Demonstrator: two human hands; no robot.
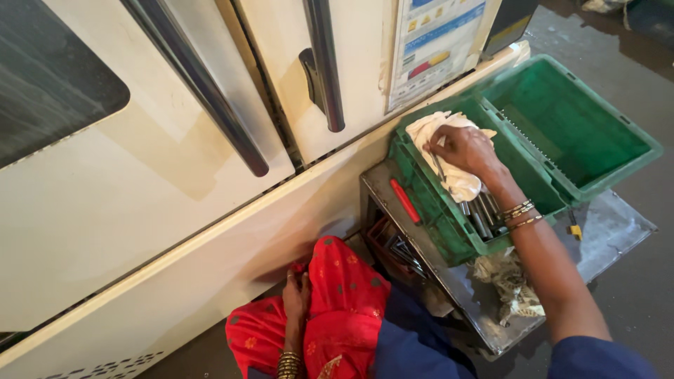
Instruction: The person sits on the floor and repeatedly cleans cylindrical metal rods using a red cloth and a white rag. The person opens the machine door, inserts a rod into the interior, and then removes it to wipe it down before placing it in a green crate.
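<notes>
My right hand (467, 149) reaches into a green plastic crate (449, 235) and rests on a white cloth (460, 184), its fingers closed around a thin metal rod (439, 167). Several metal rods (481, 217) lie in the crate below the cloth. My left hand (296, 293) rests on red patterned fabric (340, 309) over my knee, fingers curled against the cloth, bangles at the wrist.
A second, larger green crate (635, 137) stands to the right. Both sit on a metal tray table (618, 231) with a red-handled tool (405, 201), a rag (509, 284) and a lower shelf of tools (397, 247). A cream machine cabinet (140, 203) with steel door handles (324, 67) fills the left.
</notes>
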